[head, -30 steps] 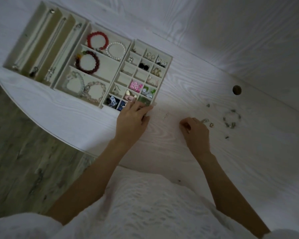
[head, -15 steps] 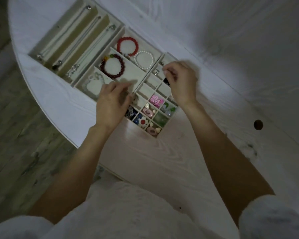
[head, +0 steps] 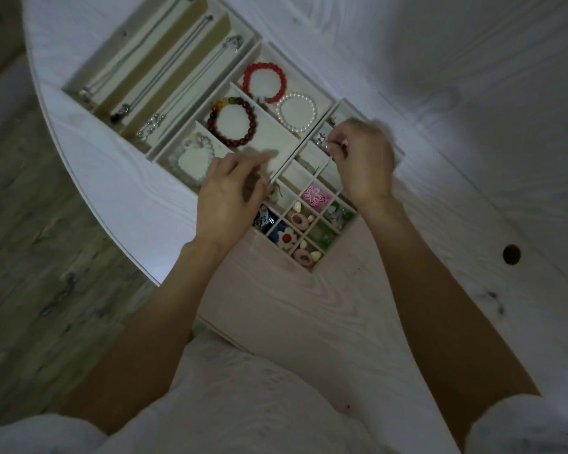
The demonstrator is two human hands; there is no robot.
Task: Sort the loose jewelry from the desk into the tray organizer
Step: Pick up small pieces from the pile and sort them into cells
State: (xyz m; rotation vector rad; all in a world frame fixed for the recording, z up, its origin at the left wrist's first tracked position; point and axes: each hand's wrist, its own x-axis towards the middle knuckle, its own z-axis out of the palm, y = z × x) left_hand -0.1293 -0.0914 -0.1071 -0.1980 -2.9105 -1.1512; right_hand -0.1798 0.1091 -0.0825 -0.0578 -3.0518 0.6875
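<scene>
Both hands are over the tray organizer [head: 328,99], which sits in the upper middle of the frame on the pale wood-grain desk [head: 309,306]. The right hand [head: 363,162] hangs above the upper rows of the small square cells, right of centre. Its fingers [head: 340,145] are curled in, and thumb and forefinger are pressed together on a tiny glinting piece of jewelry [head: 329,145]. The piece sits right at the fingertips, just above a cell near the top left corner of the grid; it is too small and blurred to say what kind it is, or whether it already touches the tray.

The left hand [head: 227,198] lies at the centre of the frame, on the divider where the bracelet section meets the small cells. Its fingers are loosely bent with the tips close together, and I can't make out anything held between them.

Up and left of that hand, the dark red beaded bracelet [head: 233,121] lies flat in its own compartment. Above it, the bright red bracelet [head: 264,81] and the pearl bracelet [head: 296,113] lie side by side in the next one. A pale bracelet [head: 191,158] sits in the lower compartment, partly under the left hand. In the upper left of the frame, thin chains [head: 164,83] run along the long slots.

Below the hands, the lower cells hold a pink flower piece [head: 314,194], a white flower with a red centre [head: 286,239] and some pink and green bits. At the right edge of the frame there is a round hole [head: 511,254] in the desk.
</scene>
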